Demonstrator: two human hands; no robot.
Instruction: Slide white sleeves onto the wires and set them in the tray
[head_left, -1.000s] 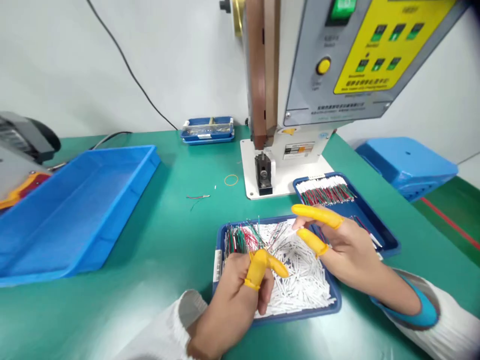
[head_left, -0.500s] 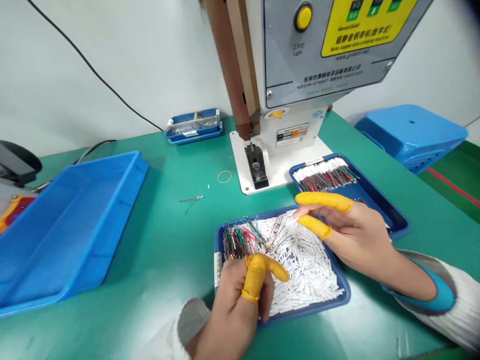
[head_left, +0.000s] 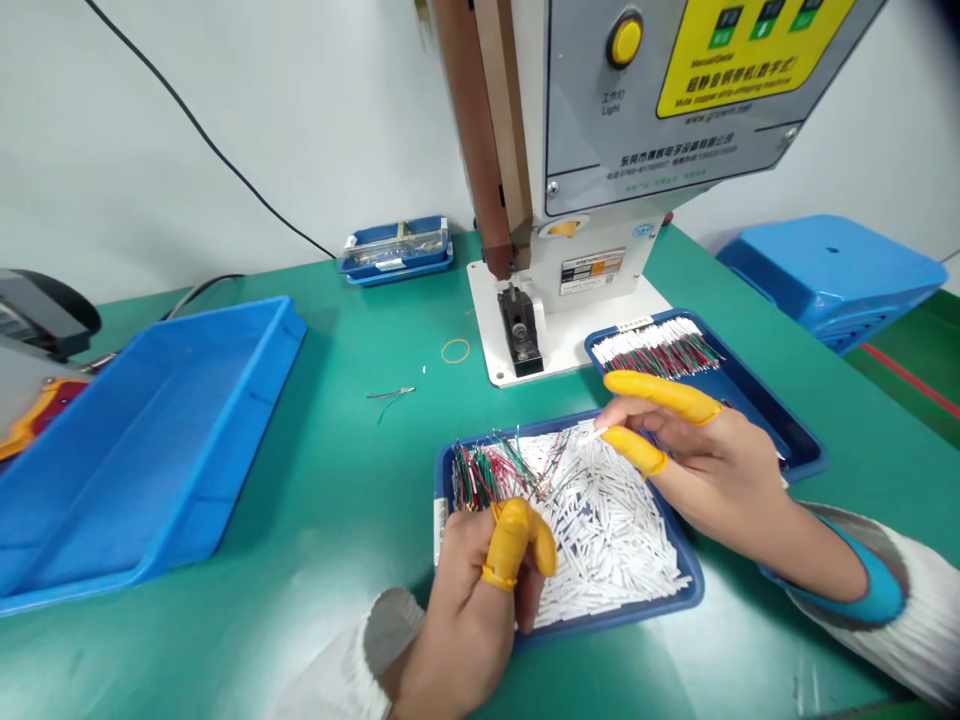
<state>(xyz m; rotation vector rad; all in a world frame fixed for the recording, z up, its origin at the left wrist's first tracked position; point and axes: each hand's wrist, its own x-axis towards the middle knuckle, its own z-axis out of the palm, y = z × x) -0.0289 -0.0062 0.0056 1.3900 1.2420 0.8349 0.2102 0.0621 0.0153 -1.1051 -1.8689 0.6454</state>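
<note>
Above the near tray (head_left: 696, 580), at its far right part, a slim white sleeve (head_left: 598, 433) is pinched in the right hand (head_left: 720, 470). The thumb and a fingertip are closed on it; the capped forefinger is raised above and the palm is hollow. The left hand (head_left: 480, 590) is over the tray's near left part, its capped thumb and forefinger drawn together and the other fingers curled; whether it grips a wire cannot be determined. Yellow finger cots (head_left: 634, 450) are worn on both hands.

Loose white tubes (head_left: 615, 540) fill most of the tray, with red, green and black wires (head_left: 480, 475) gathered at its far left. Just beyond, to the right, a second blue tray (head_left: 806, 460) bears a row of white-ended wires (head_left: 660, 352), partly hidden by the right hand. Behind both trays, the crimping machine (head_left: 600, 190) stands on a white base plate, a black die block (head_left: 520, 330) at its front.

On the green desk (head_left: 337, 500), left of the machine, lie a rubber band (head_left: 456, 351) and a few stray wires (head_left: 391, 393). A large blue bin (head_left: 150, 440) occupies the left side. Small stacked trays (head_left: 396, 245) sit near the wall; a blue stool (head_left: 832, 265) is noted beyond the right edge.
</note>
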